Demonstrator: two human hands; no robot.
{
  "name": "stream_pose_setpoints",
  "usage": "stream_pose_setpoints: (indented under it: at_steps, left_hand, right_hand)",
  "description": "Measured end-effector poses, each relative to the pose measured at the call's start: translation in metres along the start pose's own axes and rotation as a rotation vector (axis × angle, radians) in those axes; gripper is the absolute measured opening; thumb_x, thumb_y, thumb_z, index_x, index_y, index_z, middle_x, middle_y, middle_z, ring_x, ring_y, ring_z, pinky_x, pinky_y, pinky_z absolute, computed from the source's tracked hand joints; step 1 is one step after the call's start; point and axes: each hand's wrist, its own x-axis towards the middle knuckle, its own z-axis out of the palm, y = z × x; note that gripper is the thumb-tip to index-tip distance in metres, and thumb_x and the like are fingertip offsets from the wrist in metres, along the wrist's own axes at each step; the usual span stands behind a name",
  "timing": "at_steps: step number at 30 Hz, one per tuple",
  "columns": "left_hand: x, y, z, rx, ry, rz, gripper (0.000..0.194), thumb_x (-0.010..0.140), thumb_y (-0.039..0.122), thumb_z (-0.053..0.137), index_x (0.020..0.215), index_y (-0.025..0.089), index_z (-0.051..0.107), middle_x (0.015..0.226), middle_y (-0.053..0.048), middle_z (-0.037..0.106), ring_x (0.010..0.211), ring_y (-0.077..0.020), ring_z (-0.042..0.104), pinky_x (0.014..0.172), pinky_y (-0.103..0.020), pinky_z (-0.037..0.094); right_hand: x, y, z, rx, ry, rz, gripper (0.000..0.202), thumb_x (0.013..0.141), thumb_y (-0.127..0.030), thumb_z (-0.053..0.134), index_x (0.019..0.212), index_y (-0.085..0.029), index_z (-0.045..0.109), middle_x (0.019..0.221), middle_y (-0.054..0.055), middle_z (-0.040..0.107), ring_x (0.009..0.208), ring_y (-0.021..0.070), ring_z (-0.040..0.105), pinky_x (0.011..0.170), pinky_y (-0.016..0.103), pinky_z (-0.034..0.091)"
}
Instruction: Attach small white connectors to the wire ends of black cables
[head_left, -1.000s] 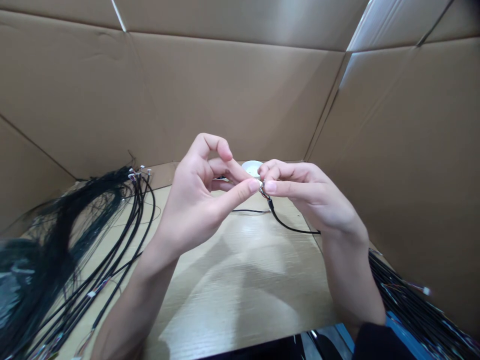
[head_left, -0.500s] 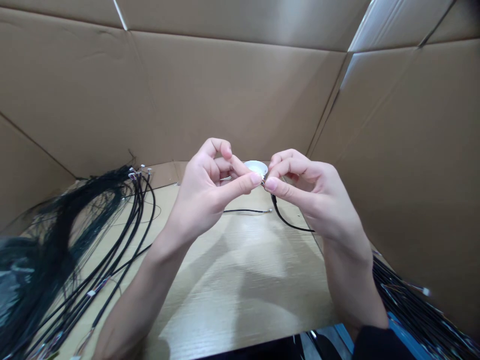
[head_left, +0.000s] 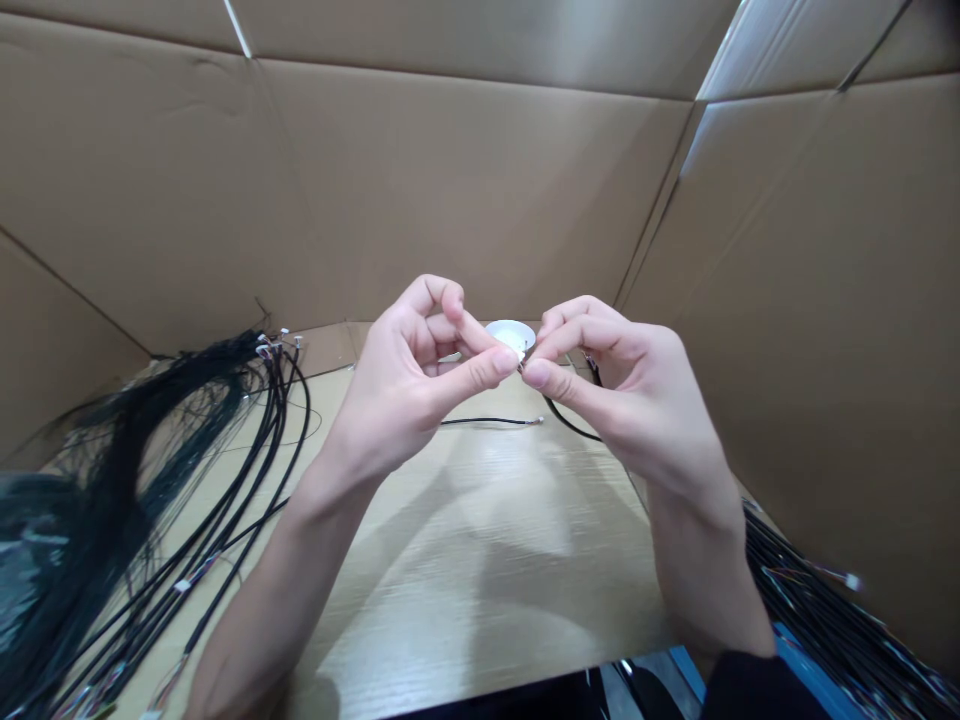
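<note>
My left hand [head_left: 416,375] is raised over the table, thumb and forefinger pinched on a tiny white piece, seemingly a connector, at the fingertips. Facing it, my right hand [head_left: 615,380] pinches thin wires at the end of a black cable [head_left: 571,424], which hangs behind that hand. The fingertips of both hands nearly touch, and they hide most of the piece between them. Just behind the fingertips is a round white dish [head_left: 512,334]. On the table [head_left: 480,600] beyond the hands lies another black cable [head_left: 491,421] with a small connector at its right end.
Black cables with white connectors [head_left: 262,440] lie at the left, beside a dark tangle of thin strands [head_left: 127,500]. A bundle of black cables [head_left: 832,610] lies at the lower right over something blue. Cardboard walls [head_left: 465,190] enclose the back and sides.
The black cable behind my right hand has shifted, with part of it now showing above the thumb between the fingers. Both hands keep their pinch, with the fingertips slightly further left.
</note>
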Motion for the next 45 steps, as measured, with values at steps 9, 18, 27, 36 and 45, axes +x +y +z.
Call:
stream_pose_setpoints:
  at_steps: [9,18,27,36,45]
  left_hand:
    - [0.003,-0.002,0.001,-0.046,-0.088,0.010,0.052,0.077,0.023,0.096,0.094,0.022,0.046,0.075,0.003,0.077,0.068,-0.0109,0.068,0.066,-0.021,0.053]
    - [0.002,0.005,-0.004,0.045,-0.028,0.042,0.046,0.078,0.016,0.092,0.094,0.022,0.049,0.075,0.000,0.078,0.068,-0.0136,0.069,0.064,-0.023,0.052]
    - [0.001,0.005,-0.001,0.023,-0.059,0.001,0.048,0.078,0.019,0.094,0.092,0.022,0.048,0.076,0.000,0.079,0.069,-0.0121,0.070,0.068,-0.021,0.055]
    - [0.003,0.003,0.001,-0.036,-0.052,-0.032,0.051,0.075,0.021,0.096,0.091,0.022,0.048,0.072,0.002,0.078,0.068,-0.0147,0.075,0.067,-0.022,0.058]
    - [0.007,0.001,-0.004,0.050,0.159,-0.004,0.045,0.075,0.015,0.091,0.095,0.021,0.051,0.069,0.004,0.074,0.066,-0.0125,0.070,0.067,-0.022,0.058]
  right_hand:
    - [0.009,0.001,-0.023,0.211,-0.215,0.142,0.010,0.095,-0.033,0.083,0.097,-0.023,0.082,0.102,0.003,0.078,0.098,0.0192,0.071,0.090,0.032,0.055]
    - [0.012,0.007,-0.018,0.234,-0.120,0.112,0.008,0.097,-0.024,0.079,0.091,-0.022,0.083,0.093,0.003,0.076,0.092,0.0182,0.069,0.086,0.031,0.055]
    - [0.013,0.007,-0.018,0.245,-0.252,0.178,0.018,0.098,-0.025,0.075,0.081,-0.021,0.075,0.088,0.002,0.072,0.089,0.0183,0.063,0.083,0.031,0.050]
    - [0.025,0.028,-0.016,0.483,-0.479,0.329,0.014,0.092,-0.024,0.076,0.078,-0.020,0.077,0.084,0.000,0.071,0.086,0.0166,0.062,0.087,0.030,0.047]
    - [0.018,0.026,0.000,0.200,-0.013,0.077,0.015,0.096,-0.036,0.074,0.102,-0.022,0.072,0.105,0.005,0.072,0.101,0.0228,0.069,0.096,0.041,0.055]
